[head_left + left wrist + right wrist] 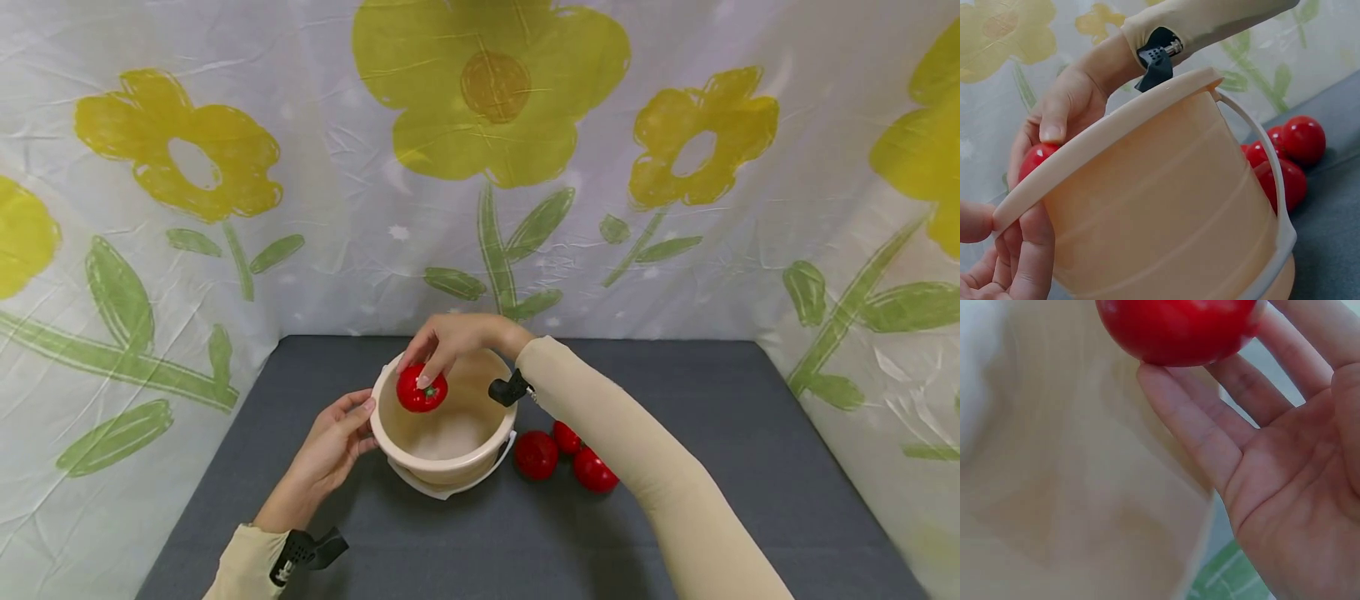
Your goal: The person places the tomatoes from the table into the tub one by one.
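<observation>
Red and glossy, a tomato (420,393) sits in the grip of the right hand (454,337), which holds it at the mouth of a cream bucket (444,465), near the left part of its rim. The grip of the left hand (334,443) pinches that rim, while three more red tomatoes (536,455) lie close together on the dark grey counter (465,550), just to the right of the bucket
</observation>
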Action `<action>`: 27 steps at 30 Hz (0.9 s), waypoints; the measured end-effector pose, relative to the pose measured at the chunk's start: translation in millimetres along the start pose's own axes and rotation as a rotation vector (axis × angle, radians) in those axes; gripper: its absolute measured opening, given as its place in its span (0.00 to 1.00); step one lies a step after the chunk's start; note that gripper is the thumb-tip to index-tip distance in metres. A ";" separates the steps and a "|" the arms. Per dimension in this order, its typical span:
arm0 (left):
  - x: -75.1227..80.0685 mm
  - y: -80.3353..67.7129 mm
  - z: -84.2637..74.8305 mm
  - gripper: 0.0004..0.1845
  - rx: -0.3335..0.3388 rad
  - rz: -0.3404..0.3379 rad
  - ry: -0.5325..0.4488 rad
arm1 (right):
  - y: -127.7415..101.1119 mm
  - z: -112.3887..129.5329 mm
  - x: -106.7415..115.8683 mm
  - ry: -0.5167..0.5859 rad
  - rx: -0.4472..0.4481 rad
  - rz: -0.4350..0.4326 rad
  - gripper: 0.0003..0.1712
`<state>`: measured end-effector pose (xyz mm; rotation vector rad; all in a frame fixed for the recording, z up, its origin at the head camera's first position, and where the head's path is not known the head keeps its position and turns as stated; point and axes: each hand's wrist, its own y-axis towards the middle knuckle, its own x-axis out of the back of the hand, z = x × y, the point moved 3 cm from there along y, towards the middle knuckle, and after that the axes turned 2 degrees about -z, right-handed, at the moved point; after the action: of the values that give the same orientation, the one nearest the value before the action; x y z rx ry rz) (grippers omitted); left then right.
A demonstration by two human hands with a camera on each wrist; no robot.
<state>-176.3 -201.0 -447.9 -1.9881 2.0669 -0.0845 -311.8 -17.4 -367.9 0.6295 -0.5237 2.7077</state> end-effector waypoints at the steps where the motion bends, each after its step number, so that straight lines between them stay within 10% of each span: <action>1: -0.1 0.1 0.0 0.22 0.000 -0.001 -0.001 | 1.3 -1.9 -1.5 0.003 -0.008 0.003 0.23; 27: -1.0 -1.1 -2.2 0.23 0.002 -0.003 -0.006 | 13.7 -11.8 -27.6 0.033 -0.068 0.057 0.22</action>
<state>-175.7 -200.4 -445.3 -1.9875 2.0600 -0.0810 -297.5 -30.6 -394.6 0.5594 -0.6313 2.7349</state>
